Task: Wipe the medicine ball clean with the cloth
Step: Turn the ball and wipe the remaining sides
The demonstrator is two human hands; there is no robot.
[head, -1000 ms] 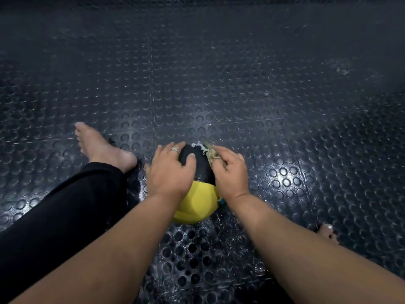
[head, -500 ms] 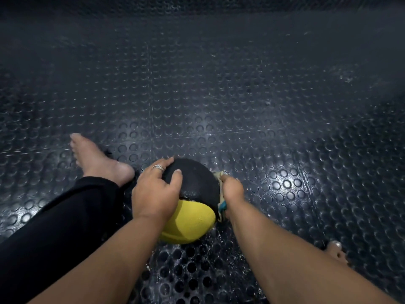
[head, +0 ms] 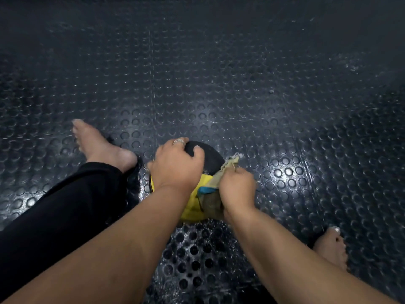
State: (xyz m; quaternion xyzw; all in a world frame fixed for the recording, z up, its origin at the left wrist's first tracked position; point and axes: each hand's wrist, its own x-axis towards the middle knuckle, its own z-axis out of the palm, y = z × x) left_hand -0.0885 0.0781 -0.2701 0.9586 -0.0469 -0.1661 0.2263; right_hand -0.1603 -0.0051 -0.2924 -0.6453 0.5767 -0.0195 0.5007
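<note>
A: Left hand [head: 175,165] was clamped over the top of the medicine ball [head: 210,159], fingers curled over its black half, thumb on the near side. Prob to stop it rolling on the studded floor [head: 241,95] while the other hand rubbed

B: And the ball itself?

A: On the floor btwn the person's legs, bare left foot [head: 98,145] just beside it, black side away, yellow side toward the camera

B: Right hand [head: 237,187]?

A: Fingers bunched round the cloth [head: 221,178], pressing it against the ball's right flank where yellow met black. Frayed end stuck out above the knuckles, a blue patch showed at the near edge. Bunching likely gave a firmer pad for scrubbing

B: What differed vs half a sec before?

A: Cloth hand had come up and nearer, from low on the right edge onto the yellow part, w/ more cloth showing. Left hand had slid a bit further over the top. Ball hardly moved, so wiping looked mid-way, far side not yet checkable
</note>
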